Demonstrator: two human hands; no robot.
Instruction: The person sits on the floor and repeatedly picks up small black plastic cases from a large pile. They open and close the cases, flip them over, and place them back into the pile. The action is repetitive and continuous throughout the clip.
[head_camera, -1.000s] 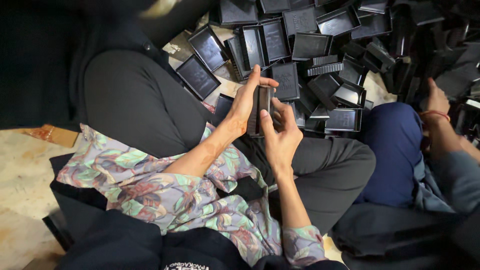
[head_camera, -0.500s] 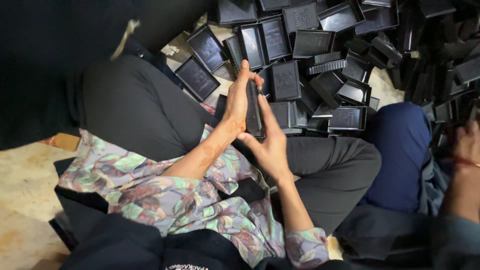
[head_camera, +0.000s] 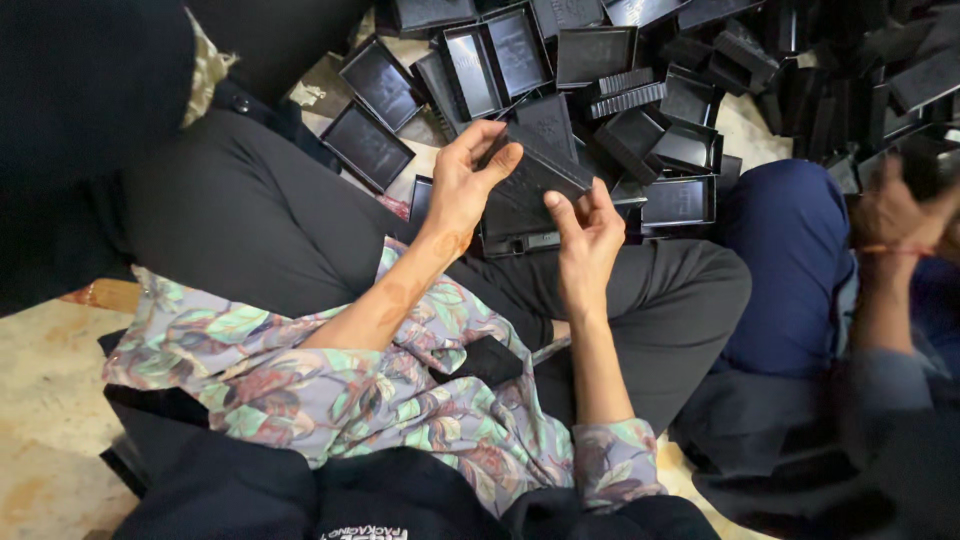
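A seated person held a flat black plastic box (head_camera: 530, 185) over the lap, the left hand (head_camera: 462, 190) closed along its left edge with fingers curled over the top corner, the right hand (head_camera: 588, 235) pinching its lower right side, thumb on the face. The box sat tilted, just above a second black piece (head_camera: 520, 240) resting on the dark trousers (head_camera: 300, 230). Handling it well appeared to call for keeping both edges square between the palms and pressing evenly, so that thin walls would not bow or slip. Beyond the knees a heap of matching black trays (head_camera: 600, 60) lay on the floor (head_camera: 40, 400), rectangular, shallow, some ribbed along one side, several turned open side up; no coloured labels could be made out on them. At right, another person's blurred hand (head_camera: 895, 215) worked near the heap, beside a blue trouser leg (head_camera: 790, 260).
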